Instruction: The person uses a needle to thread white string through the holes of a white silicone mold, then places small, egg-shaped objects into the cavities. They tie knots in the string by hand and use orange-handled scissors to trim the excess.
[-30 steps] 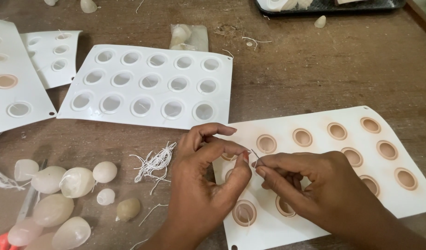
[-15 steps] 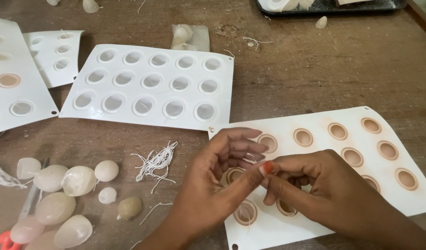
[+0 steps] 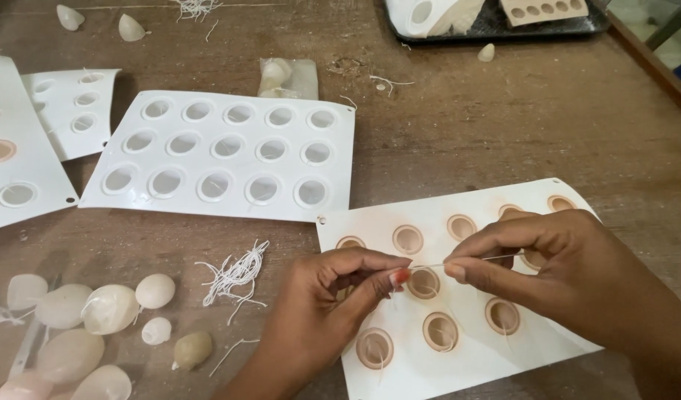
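left hand [image 3: 333, 296] pinches wick [image 3: 428, 265] end | right hand [image 3: 555, 267] pinches needle [image 3: 496, 258] | both over tan mould [image 3: 429, 363] on worktop [image 3: 503, 126] | three near cups seem wicked, others unclear | white mould [image 3: 222, 207] unthreaded

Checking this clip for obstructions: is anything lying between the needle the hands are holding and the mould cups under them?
Nothing visible. The needle is pinched between the left hand and right hand, above the white mould; the cups below show only thin wick ends.
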